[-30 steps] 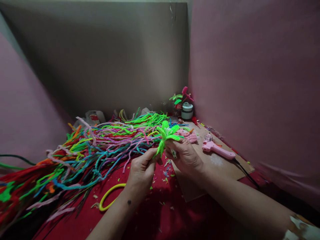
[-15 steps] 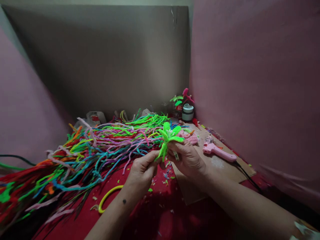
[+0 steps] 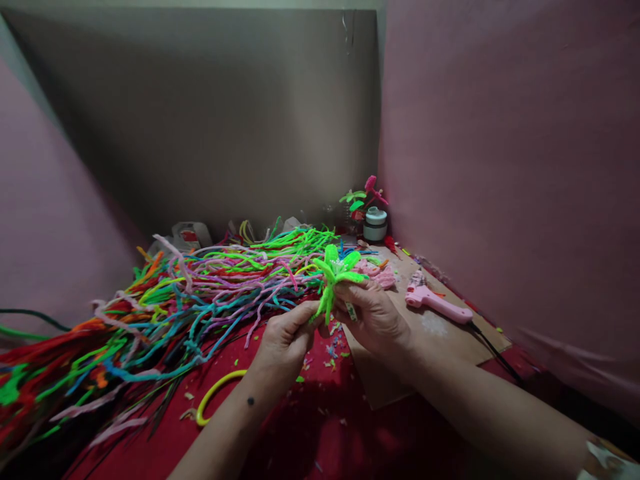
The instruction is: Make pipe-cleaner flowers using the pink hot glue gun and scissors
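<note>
A bright green pipe-cleaner flower [image 3: 336, 272] with long petals and pale stamens in its centre is held up between both hands, above the red table cover. My left hand [image 3: 290, 337] pinches the tip of a lower petal on the flower's left side. Close under the bloom, my right hand [image 3: 373, 317] has its fingers closed on the flower's base. A small white patterned piece [image 3: 352, 311] shows at the right-hand fingers; what it belongs to is unclear. The stem is mostly hidden by the fingers.
A large heap of coloured pipe cleaners [image 3: 200, 300] spreads over the left. On the right, a pink glue gun [image 3: 437, 303] with a black cord lies on a brown board [image 3: 383, 380]. A yellow ring [image 3: 213, 393], a white jar [image 3: 375, 225] and scattered scraps are also there.
The flower's petals have shifted very slightly to the left, and the upper ones look a little more spread. Both hands keep nearly the same place and grip.
</note>
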A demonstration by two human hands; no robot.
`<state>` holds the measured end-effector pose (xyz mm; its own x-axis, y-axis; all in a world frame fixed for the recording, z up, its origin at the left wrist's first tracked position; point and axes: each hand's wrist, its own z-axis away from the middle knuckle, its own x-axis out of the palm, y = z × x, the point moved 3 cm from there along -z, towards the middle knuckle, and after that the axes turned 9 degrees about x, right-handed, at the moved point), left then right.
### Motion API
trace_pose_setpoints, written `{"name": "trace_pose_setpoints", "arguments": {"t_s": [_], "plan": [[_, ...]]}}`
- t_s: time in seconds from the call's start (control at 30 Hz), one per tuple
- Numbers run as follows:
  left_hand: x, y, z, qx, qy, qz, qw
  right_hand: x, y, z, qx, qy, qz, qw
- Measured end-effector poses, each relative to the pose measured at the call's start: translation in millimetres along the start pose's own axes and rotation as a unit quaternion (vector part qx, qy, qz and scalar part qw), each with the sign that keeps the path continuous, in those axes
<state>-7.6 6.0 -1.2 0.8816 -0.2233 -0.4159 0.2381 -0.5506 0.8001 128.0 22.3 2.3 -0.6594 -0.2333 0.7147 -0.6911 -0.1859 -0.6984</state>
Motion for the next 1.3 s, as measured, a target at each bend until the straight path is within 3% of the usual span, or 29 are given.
{"name": "trace_pose_setpoints", "arguments": {"t_s": [0.87, 0.93, 1.07, 1.17, 1.3], "plan": [[6.2, 0.8, 0.6, -0.047, 0.017, 0.059, 0.997, 1.8, -0.6, 0.0, 0.003, -0.006, -0.013, 1.000], [3.1, 3.9, -1.8, -0.057, 0.020, 0.063, 0.996, 1.1, 0.2, -1.7, -0.004, -0.008, -0.010, 1.000], [-10.7, 12.4, -7.0, -0.090, -0.026, 0.101, 0.990, 0.0, 0.6, -5.7, -0.008, 0.021, -0.013, 1.000], [-20.4, 15.4, -10.6, -0.086, 0.029, 0.093, 0.991, 0.1, 1.4, -7.9, -0.021, 0.062, -0.010, 0.998], [-9.2, 14.4, -14.0, 0.009, 0.122, 0.035, 0.992, 4.5, 8.0, -8.4, -0.034, 0.052, 0.013, 0.998]]}}
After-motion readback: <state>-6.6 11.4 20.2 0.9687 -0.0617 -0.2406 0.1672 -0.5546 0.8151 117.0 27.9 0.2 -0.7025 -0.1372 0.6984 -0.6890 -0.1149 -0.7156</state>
